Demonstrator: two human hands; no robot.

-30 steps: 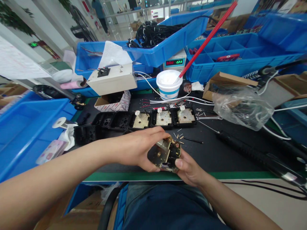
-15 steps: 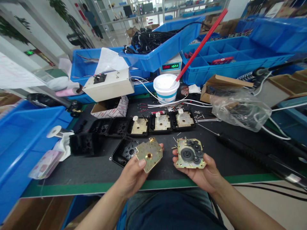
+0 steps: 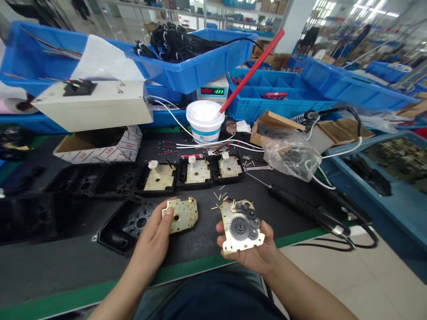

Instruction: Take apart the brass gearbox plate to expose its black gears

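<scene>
My left hand (image 3: 151, 242) holds a flat brass cover plate (image 3: 182, 214) by its left edge, just right of an empty black plastic housing (image 3: 125, 224) lying on the black mat. In the palm of my right hand (image 3: 258, 253) rests a brass plate carrying several black gears (image 3: 240, 226), tilted towards me. The two plates are apart, a hand's width between them. Behind them stand three black housings fitted with brass plates and white shafts (image 3: 193, 171).
A white tub (image 3: 204, 122) with a red stick (image 3: 250, 73) stands behind the row. Small pins (image 3: 220, 198) lie scattered on the mat. A black soldering tool (image 3: 307, 211) lies to the right, a plastic bag (image 3: 292, 155) beyond it. Blue bins (image 3: 200, 69) ring the bench.
One second ago both hands held the assembly together; they have pulled it into two plates. Since half a second ago my view has swung right and the hands stay apart.
</scene>
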